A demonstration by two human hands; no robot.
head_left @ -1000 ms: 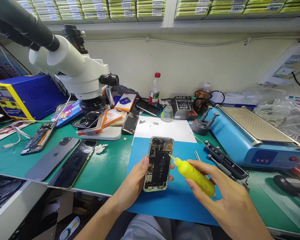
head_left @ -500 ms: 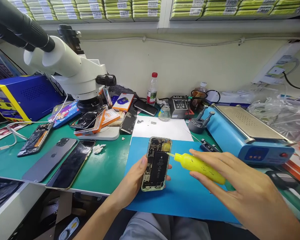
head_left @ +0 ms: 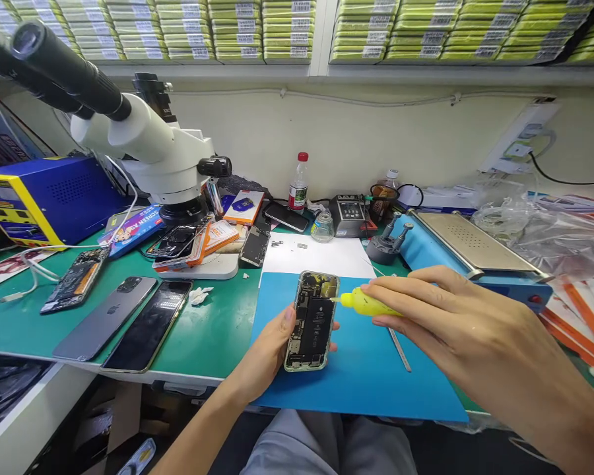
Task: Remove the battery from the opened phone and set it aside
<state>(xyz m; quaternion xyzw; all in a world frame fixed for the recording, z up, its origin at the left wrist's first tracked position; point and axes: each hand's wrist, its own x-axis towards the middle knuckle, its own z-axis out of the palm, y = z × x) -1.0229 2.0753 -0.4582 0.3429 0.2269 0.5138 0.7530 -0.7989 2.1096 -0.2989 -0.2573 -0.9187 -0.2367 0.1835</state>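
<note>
My left hand (head_left: 270, 349) is closed around an opened phone (head_left: 317, 330), thumb along its left edge and fingertips showing at the right. The phone's insides face up, with a black battery and circuit parts visible. In my right hand (head_left: 455, 323) is a yellow squeeze bottle (head_left: 369, 302) with a thin nozzle, gripped between thumb and fingers. The nozzle tip points left at the phone's upper right, by the battery's top edge; whether it touches I cannot tell. A blue mat (head_left: 376, 369) lies beneath, with a slim metal strip (head_left: 400, 349) on it.
Two phones, one grey (head_left: 106, 320) and one black (head_left: 148, 326), lie to the left on the green bench. A microscope (head_left: 178, 158) stands behind them. White paper (head_left: 346, 254) and a glass jar (head_left: 322, 227) are beyond the mat. At right is a blue heating plate machine (head_left: 410, 245).
My right hand now covers more of the bottle, which lies more level. The metal strip on the mat has come into sight. The whole view has shifted slightly.
</note>
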